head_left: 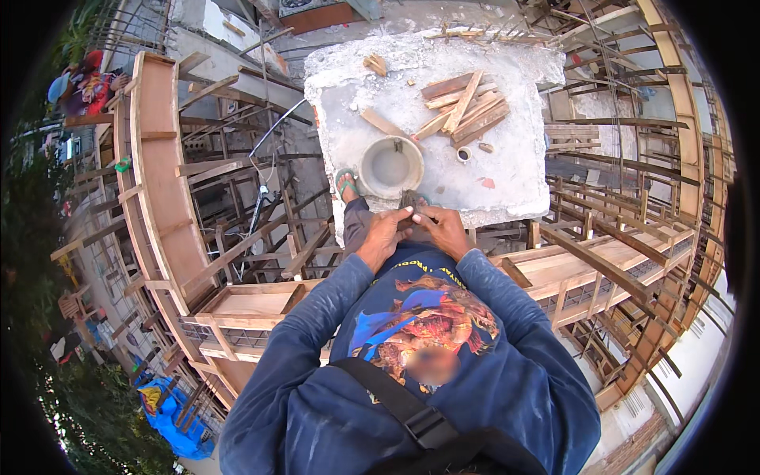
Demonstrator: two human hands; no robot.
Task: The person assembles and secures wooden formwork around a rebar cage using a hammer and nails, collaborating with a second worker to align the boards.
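Observation:
My left hand (385, 237) and my right hand (442, 232) meet in front of my waist, with fingers pinched together. Between them is a small dark brown, stringy-looking bundle (409, 199); its exact kind is too small to make out. Just beyond the hands, a round pale bucket (420, 172) stands on a rough concrete slab (507, 186). Its inside looks grey. A flat wood strip (383, 123) lies against the bucket's far side. My left foot in a green flip-flop (346, 187) rests beside the bucket.
Loose wood offcuts (481, 119) and a small cup (464, 154) lie on the slab. Timber formwork troughs (162, 170) and beams (602, 265) surround it, with gaps below. Another person (89, 89) is at the far left. A blue tarp (178, 423) hangs lower left.

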